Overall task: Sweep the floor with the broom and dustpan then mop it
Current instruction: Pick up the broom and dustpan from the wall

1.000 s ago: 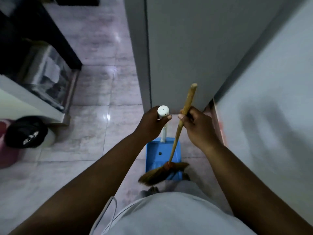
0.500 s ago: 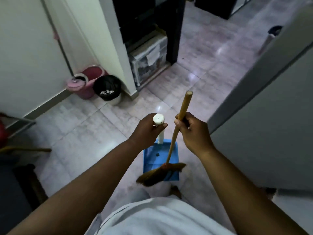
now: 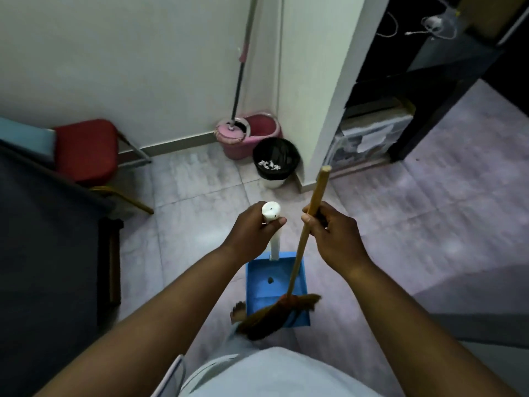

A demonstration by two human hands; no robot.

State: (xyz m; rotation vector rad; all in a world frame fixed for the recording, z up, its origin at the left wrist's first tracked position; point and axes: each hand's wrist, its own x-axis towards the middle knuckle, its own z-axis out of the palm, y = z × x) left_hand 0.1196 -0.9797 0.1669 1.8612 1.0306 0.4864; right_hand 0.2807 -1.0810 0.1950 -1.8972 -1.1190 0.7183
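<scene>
The left hand [image 3: 253, 229] is curled round the white top of the dustpan's long handle. That lets the person stand up straight while the blue dustpan [image 3: 266, 293] stays low near the floor [image 3: 429, 202]. I cannot tell if the pan touches the floor or hangs just above it. A small dark bit lies in the pan.

The right hand [image 3: 333, 234] is wrapped round the broom [image 3: 298, 262], a little below the top of its stick. The stick leans over, so the brown brush end rests across the open front of the pan. I think it is held there to keep the dirt from sliding out. A bare foot [image 3: 239, 310] shows just beside the brush.

Ahead stands a black bin [image 3: 276, 163] with white scraps inside. It is near, so the dirt may be tipped in there next, and the pan will need to stay level on the way.

Just behind the bin, in the corner, is a pink bucket [image 3: 257, 138]. The mop [image 3: 239, 81] stands in it and leans on the wall, ready for later. A red chair [image 3: 86, 150] is off to the left.
</scene>
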